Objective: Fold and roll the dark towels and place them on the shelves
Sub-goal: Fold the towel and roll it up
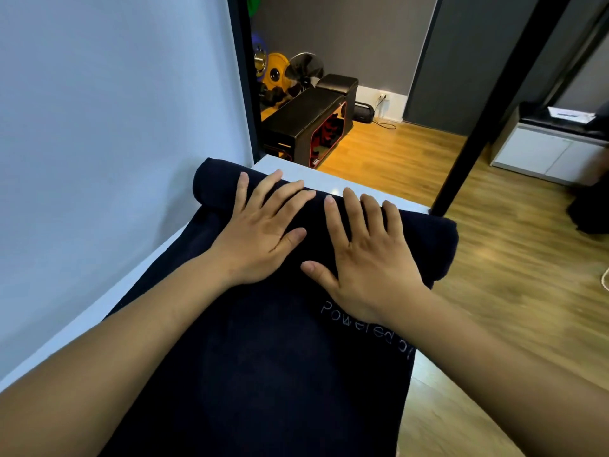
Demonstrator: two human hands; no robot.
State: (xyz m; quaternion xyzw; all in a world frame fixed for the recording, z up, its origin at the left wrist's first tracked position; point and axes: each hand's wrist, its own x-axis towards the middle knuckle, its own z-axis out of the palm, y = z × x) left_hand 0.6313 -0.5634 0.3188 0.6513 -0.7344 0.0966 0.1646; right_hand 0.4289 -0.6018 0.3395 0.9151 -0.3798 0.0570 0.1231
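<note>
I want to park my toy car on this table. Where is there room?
Bare white table shows beyond the rolled end of the dark towel, up to the black post. A thin strip runs between the dark towel and the wall. Crowded middle: left hand and right hand press flat there.

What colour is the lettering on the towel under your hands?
Pale white lettering on the dark navy towel, seen best in the head view.
</note>
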